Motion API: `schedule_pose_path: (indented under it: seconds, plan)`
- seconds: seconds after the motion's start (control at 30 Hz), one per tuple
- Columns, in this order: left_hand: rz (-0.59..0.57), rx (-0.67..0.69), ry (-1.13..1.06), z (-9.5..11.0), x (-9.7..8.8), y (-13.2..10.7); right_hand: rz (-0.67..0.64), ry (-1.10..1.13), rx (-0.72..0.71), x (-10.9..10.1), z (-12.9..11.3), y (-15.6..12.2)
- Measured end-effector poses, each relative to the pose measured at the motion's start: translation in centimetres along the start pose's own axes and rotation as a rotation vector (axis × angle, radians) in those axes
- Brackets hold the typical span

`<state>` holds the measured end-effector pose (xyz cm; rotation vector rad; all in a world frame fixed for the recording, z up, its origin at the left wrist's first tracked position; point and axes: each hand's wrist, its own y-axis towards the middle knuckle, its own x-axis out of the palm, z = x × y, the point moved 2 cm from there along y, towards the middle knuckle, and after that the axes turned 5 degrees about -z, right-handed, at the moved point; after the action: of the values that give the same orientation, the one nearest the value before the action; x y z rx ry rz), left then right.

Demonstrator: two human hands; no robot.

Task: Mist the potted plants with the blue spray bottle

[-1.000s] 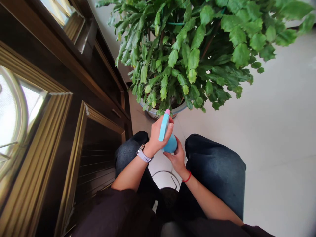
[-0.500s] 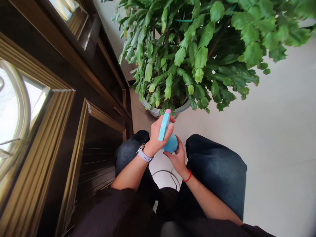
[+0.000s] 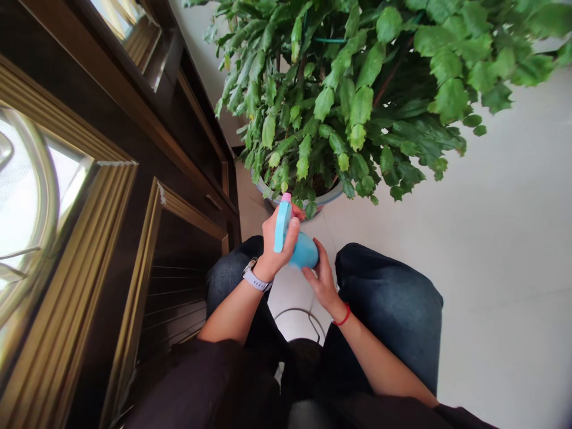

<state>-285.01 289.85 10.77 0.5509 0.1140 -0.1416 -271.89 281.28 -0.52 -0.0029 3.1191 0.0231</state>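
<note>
A light-blue spray bottle point(image 3: 305, 250) with a pink nozzle is between my two hands, tilted, its base toward the right. My left hand point(image 3: 273, 241) wraps round the neck below the spray head, thumb along its near side. At the bottle's lower end, my right hand point(image 3: 322, 279) cups the base with fingers and thumb. The nozzle points away from me, at the leafy potted plant point(image 3: 353, 107) just ahead. Its flat, notched green stems hang over the rim of the pot point(image 3: 331, 195). Part of the trigger is hidden by my left fingers.
Dark wooden door panels with gold trim point(image 3: 179, 196) rise close on the left. Pale floor tiles point(image 3: 500, 238) stretch to the right. My knees in dark jeans point(image 3: 388, 298) flank the hands, and a thin dark cable point(image 3: 297, 310) lies between my legs.
The spray bottle's head has shifted left with my left hand, so the bottle leans more and shows more of its side. My right hand stays at the base, thumb slightly higher.
</note>
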Motion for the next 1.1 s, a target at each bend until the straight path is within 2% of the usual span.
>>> schedule_pose_path:
  seconds: [0.27,0.33,0.47,0.53,0.7,0.83,0.97,1.1]
  plan:
    - [0.023,-0.147,-0.002,-0.4,-0.4,0.0,0.12,0.41,0.261,2.1,2.2,-0.6]
    - [0.034,-0.171,-0.045,-0.3,-0.3,0.0,0.056,0.599,0.325,2.4,2.2,-0.3]
    - [0.064,-0.198,-0.157,-0.3,-0.2,0.1,-0.243,0.895,0.464,2.5,0.7,0.1]
    - [0.07,-0.191,-0.154,-0.2,-0.1,0.1,-0.336,0.962,0.49,2.3,0.1,0.1]
    - [0.07,-0.167,-0.07,0.4,-0.3,0.1,-0.361,0.942,0.474,1.7,0.4,-0.1]
    - [0.067,-0.194,-0.18,0.6,-0.8,0.6,-0.368,0.836,0.441,1.5,0.8,-0.2]
    - [0.072,-0.221,-0.231,0.0,-1.0,0.9,-0.385,0.642,0.437,1.6,0.5,-0.1]
    - [0.144,-0.22,-0.262,-1.2,-1.3,1.0,-0.389,0.555,0.444,1.8,-0.5,0.3]
